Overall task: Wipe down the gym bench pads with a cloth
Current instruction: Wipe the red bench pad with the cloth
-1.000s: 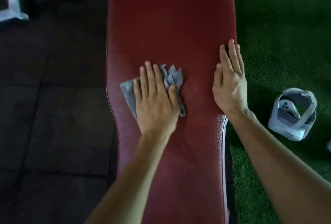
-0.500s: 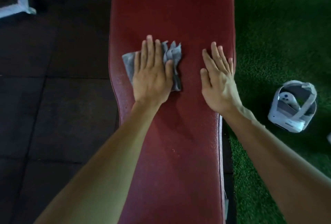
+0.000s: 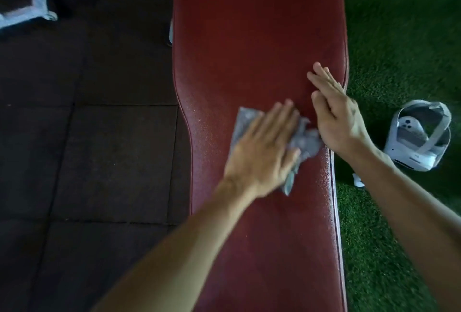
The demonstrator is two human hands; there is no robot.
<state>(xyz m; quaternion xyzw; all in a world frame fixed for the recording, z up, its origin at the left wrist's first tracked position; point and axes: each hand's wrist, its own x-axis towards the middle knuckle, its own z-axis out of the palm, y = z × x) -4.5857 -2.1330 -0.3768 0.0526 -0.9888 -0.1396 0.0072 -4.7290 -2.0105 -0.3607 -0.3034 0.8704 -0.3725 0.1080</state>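
The grey cloth [image 3: 303, 143] lies crumpled on the red bench pad [image 3: 259, 37], pressed flat under the left hand [image 3: 262, 152], fingers straight. The right hand [image 3: 336, 117] rests open just beside it, near the pad's right edge. A white headset [image 3: 421, 137] sits on green turf [image 3: 399, 25].

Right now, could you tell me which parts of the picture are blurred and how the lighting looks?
Head view: the left hand and cloth are smeared by motion blur; the right hand is slightly soft; the pad is evenly but dimly lit, and the tiles are very dark.
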